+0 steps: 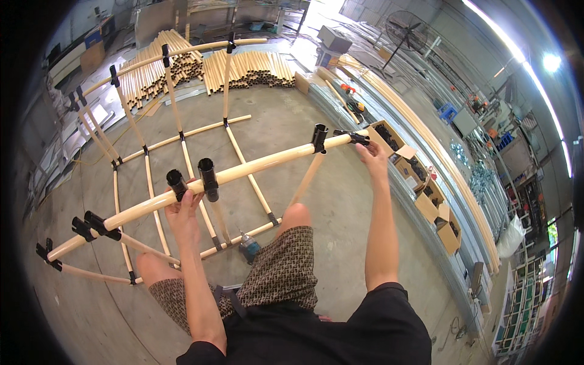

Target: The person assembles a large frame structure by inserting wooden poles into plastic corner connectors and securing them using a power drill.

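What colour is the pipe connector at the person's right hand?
Black: the pipe connector at the right hand shows best in the head view.

The head view (wide fisheye) looks forward-down, close above the pipe frame (267, 161).

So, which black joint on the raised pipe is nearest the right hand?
The rightmost joint, by the right hand; the others sit farther left along the pipe.

A white light strip (496, 28) and glaring lamp (552, 62) brighten upper right; curved edges darken.
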`<state>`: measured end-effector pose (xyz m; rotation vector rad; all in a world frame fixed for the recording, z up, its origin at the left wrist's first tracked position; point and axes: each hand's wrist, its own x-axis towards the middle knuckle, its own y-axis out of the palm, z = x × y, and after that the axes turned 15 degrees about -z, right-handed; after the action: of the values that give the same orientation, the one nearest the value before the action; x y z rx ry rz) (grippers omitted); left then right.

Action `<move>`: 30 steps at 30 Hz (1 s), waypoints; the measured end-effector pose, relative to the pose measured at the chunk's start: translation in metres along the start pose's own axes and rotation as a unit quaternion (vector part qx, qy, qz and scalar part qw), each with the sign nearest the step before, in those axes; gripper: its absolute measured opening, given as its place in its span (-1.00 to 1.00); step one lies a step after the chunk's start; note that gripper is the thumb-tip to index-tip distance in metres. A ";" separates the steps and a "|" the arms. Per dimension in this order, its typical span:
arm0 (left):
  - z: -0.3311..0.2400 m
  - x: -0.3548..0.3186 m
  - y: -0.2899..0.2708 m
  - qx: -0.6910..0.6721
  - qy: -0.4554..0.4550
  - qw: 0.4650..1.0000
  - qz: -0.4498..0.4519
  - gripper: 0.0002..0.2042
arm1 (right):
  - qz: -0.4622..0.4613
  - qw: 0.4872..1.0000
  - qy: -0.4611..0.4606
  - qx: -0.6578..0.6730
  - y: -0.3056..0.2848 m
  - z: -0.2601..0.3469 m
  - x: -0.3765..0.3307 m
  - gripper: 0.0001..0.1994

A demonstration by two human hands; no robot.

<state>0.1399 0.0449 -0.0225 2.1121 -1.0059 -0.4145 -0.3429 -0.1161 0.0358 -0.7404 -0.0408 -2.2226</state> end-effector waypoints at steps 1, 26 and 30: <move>-0.002 0.000 0.000 0.006 0.001 1.000 0.002 -0.62 | 0.017 0.999 0.026 0.037 0.007 0.001 -0.004 -0.44; -0.007 -0.002 0.005 0.011 0.009 1.000 0.023 -0.59 | 0.066 0.975 -0.156 -0.146 0.035 0.057 -0.005 -0.58; -0.005 -0.001 0.005 0.013 0.011 1.000 0.009 -0.59 | 0.106 0.989 -0.063 -0.081 0.034 0.055 0.003 -0.56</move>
<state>0.1392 0.0463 -0.0149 2.1247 -1.0225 -0.3695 -0.2938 -0.1276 0.0768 -0.9289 0.1516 -1.9917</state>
